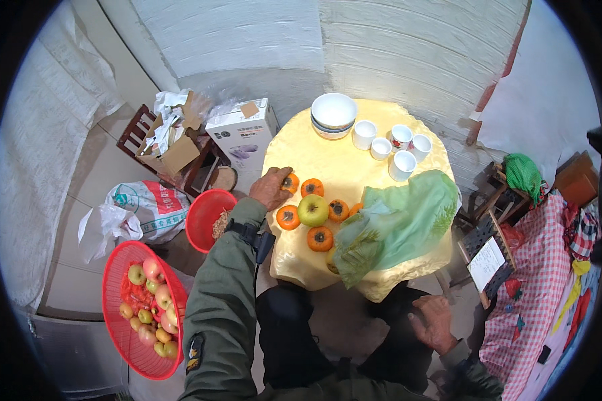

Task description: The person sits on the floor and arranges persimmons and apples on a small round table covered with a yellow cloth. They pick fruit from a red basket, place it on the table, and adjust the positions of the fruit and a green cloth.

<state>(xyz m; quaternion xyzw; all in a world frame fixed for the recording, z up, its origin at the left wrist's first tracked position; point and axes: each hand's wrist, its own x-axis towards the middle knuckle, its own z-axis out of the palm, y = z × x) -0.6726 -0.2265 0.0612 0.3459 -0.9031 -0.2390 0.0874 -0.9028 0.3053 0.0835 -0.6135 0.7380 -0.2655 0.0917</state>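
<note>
My left hand (271,188) is on an orange persimmon (290,183) at the table's left side, its fingers curled over the fruit. Beside it several more persimmons, such as the one with a dark calyx (320,238), surround a yellow-green apple (313,210). A green translucent cloth or bag (406,220) with a leaf pattern partly covers one persimmon (355,208) and a yellowish fruit (332,260). My right hand (434,321) rests on my right thigh, fingers slightly apart, holding nothing.
A yellow cloth covers the round table (301,145). Stacked bowls (333,113) and several white cups (402,165) stand at its back. Left of me are a red basket of fruit (111,311), a red bucket (198,220) and a feed sack (163,210). A small chair (486,260) stands right.
</note>
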